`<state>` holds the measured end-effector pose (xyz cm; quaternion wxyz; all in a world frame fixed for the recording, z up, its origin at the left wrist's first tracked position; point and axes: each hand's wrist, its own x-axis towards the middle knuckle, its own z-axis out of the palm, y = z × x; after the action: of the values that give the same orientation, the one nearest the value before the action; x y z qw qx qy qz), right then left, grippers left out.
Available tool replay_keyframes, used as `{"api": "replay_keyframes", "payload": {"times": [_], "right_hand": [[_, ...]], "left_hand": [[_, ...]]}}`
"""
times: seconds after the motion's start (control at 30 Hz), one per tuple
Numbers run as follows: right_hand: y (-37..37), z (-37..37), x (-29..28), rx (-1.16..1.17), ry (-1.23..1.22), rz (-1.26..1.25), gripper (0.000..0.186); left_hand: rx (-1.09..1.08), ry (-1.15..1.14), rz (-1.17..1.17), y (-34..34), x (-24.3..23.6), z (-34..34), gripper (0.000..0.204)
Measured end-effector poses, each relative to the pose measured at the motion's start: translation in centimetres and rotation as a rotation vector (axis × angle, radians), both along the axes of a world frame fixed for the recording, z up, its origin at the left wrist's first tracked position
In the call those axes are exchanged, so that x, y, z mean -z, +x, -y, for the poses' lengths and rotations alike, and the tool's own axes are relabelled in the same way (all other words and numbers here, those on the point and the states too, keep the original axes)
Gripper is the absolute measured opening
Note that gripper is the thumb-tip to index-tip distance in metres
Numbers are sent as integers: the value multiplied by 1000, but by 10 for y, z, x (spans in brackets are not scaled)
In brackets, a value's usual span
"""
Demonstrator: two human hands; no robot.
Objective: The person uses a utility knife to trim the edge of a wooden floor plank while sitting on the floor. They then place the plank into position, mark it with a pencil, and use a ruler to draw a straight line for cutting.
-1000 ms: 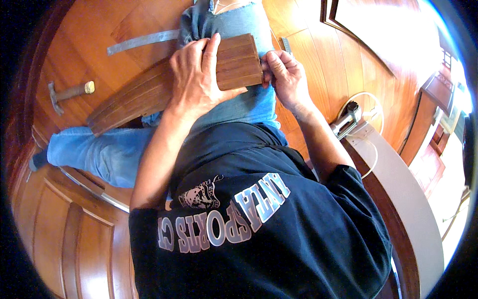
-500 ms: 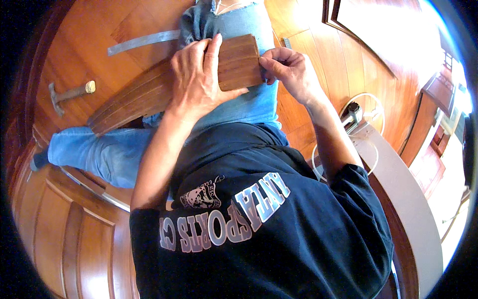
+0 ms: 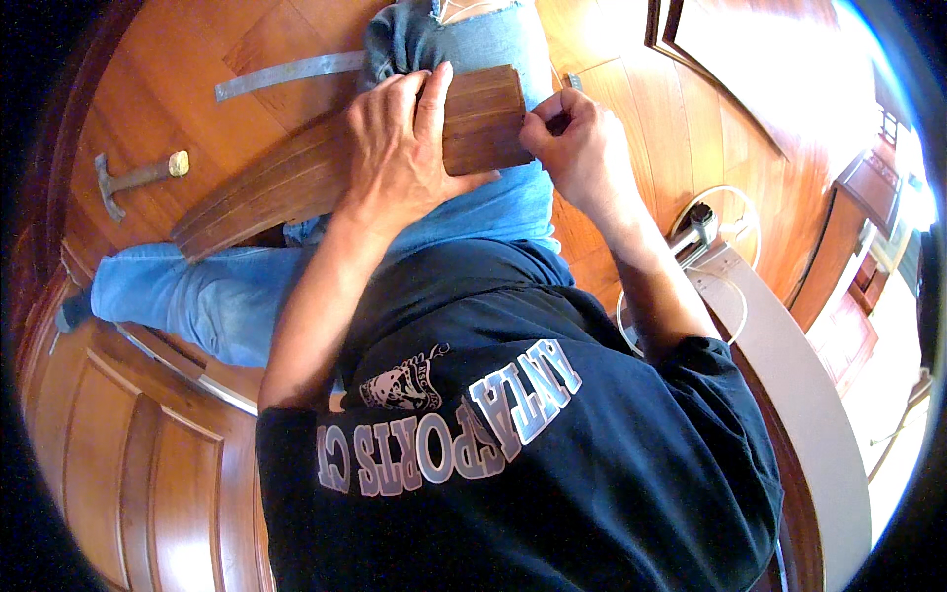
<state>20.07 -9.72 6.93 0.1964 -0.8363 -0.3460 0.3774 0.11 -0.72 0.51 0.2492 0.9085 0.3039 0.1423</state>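
A long brown wooden board [image 3: 247, 207], wider at its right end, lies at a slant across my jeans-clad legs. My left hand [image 3: 395, 158] grips it near the wide end, fingers over the far edge and thumb along the near side. At the board's right end my right hand [image 3: 577, 148] is closed with thumb and fingertips together; whatever it holds is hidden. A metal ruler [image 3: 276, 77] lies on the floor beyond my left hand, and a hammer [image 3: 133, 180] with a wrapped handle lies to the left. A small metal piece [image 3: 573, 81] shows just beyond my right hand.
A wooden panelled door [image 3: 138, 464] is at lower left. On the right, a metal tool [image 3: 698, 229] with a pale looped hose sits by a long grey-topped piece [image 3: 819, 414]. A bright framed panel [image 3: 750, 49] is at upper right, with stacked wooden furniture [image 3: 853, 227] beside it.
My right hand has turned, and its fingers have curled more closely at the board's end. My left hand and the board appear shifted slightly right and upward in the picture.
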Motion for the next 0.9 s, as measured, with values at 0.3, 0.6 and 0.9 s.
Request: {"api": "replay_keyframes", "payload": {"times": [0.3,0.6,0.9], "right_hand": [[7,30,36,416,137,-606,19],[27,48,31,215,115,-758,23],[26,22,15,-41,-13,-359,23]], "left_hand": [[3,-2,-1,0,1,-1,132],[6,-16,10,-1,2,0,133],[-5,-14,16,0,4,-2,135]]}}
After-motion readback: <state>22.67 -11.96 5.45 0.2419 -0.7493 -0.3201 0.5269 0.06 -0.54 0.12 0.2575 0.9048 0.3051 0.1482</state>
